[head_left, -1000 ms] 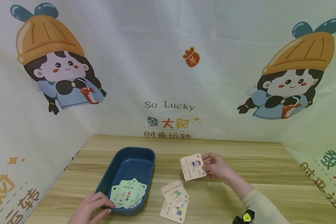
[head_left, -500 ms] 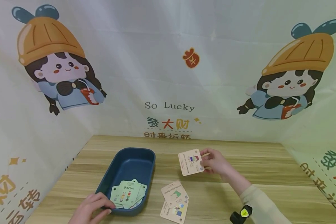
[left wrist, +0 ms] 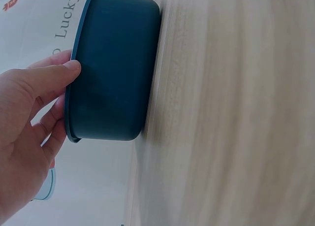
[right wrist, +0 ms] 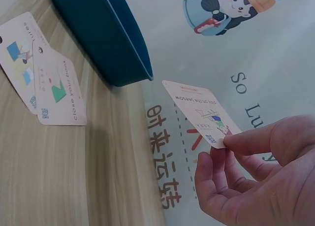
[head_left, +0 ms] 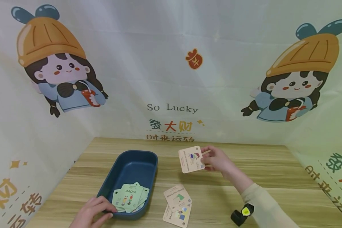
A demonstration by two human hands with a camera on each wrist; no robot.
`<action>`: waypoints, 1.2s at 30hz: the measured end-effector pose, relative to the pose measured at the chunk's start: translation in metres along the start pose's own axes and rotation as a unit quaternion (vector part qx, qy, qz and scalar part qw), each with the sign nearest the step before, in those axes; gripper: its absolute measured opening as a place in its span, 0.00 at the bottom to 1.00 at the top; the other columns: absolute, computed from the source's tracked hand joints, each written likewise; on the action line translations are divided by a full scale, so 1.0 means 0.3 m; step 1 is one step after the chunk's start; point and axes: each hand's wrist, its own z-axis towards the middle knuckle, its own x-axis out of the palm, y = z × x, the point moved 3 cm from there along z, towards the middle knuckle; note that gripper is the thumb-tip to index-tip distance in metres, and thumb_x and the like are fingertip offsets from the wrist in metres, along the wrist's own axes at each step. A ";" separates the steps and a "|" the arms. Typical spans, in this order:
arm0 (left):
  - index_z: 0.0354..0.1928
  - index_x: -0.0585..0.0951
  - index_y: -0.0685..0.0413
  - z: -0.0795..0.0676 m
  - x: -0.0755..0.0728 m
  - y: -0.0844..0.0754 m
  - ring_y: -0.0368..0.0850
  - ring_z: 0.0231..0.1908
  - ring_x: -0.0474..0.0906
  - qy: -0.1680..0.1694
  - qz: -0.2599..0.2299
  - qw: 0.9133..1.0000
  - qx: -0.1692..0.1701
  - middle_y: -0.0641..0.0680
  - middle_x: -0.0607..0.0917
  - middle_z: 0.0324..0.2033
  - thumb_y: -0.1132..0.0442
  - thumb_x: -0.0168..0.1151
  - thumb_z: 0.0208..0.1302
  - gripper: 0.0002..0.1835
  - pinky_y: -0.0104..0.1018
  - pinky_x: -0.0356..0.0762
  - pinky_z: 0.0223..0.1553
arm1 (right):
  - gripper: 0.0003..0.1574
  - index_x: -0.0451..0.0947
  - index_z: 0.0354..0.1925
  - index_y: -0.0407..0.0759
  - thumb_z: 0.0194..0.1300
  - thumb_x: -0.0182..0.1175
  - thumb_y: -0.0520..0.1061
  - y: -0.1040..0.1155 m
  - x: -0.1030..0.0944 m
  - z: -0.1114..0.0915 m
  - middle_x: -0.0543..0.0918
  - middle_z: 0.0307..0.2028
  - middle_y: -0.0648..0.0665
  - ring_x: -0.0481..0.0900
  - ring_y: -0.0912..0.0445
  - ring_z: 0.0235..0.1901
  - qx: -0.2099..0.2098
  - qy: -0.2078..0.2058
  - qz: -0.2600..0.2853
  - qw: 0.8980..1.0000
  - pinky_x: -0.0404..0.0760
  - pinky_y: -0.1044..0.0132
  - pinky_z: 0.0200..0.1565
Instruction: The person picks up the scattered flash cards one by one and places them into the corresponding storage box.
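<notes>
Cartoon-printed cloth (head_left: 171,82) is hanging behind a wood-grain table (head_left: 216,201); at left, the left hand (head_left: 93,210) is pinching the rim of a dark blue bin (head_left: 132,172), where green cards (head_left: 130,197) are lying, "wave" uppermost; next, a "close your book" card (head_left: 178,197) is overlapping another peach card (head_left: 179,217); farther right, a seesaw card (head_left: 191,160) is hovering above the table, and the right hand (head_left: 216,160) is pinching its edge between thumb and fingers
</notes>
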 end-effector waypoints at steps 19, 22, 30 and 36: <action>0.35 0.83 0.32 -0.003 0.003 -0.001 0.26 0.34 0.67 -0.016 0.007 1.000 0.002 0.37 0.80 0.31 0.63 0.74 0.52 0.14 0.23 0.67 0.33 | 0.21 0.70 0.57 0.36 0.66 0.56 0.33 0.071 0.027 0.027 0.81 0.40 0.41 0.82 0.55 0.34 -0.019 0.012 -0.014 1.000 0.82 0.65 0.36; 0.35 0.83 0.32 -0.004 0.002 -0.001 0.26 0.34 0.67 -0.026 0.009 1.000 0.010 0.36 0.80 0.31 0.66 0.76 0.48 0.18 0.21 0.66 0.34 | 0.21 0.70 0.57 0.37 0.66 0.56 0.33 0.085 0.038 0.033 0.81 0.41 0.41 0.82 0.55 0.35 -0.018 0.011 -0.011 1.000 0.82 0.65 0.36; 0.35 0.83 0.31 -0.005 0.001 -0.004 0.25 0.34 0.67 -0.014 0.009 1.000 -0.005 0.37 0.80 0.30 0.65 0.75 0.50 0.16 0.24 0.68 0.33 | 0.20 0.70 0.56 0.37 0.66 0.56 0.32 0.124 0.063 0.048 0.81 0.41 0.41 0.82 0.55 0.34 -0.023 0.015 -0.010 1.000 0.81 0.67 0.35; 0.34 0.83 0.32 -0.004 0.003 -0.003 0.26 0.34 0.67 -0.027 0.008 1.000 0.005 0.38 0.81 0.30 0.67 0.76 0.47 0.18 0.23 0.67 0.33 | 0.21 0.70 0.57 0.36 0.66 0.56 0.33 0.155 0.074 0.062 0.80 0.41 0.41 0.81 0.55 0.35 -0.029 0.018 -0.011 0.999 0.81 0.67 0.35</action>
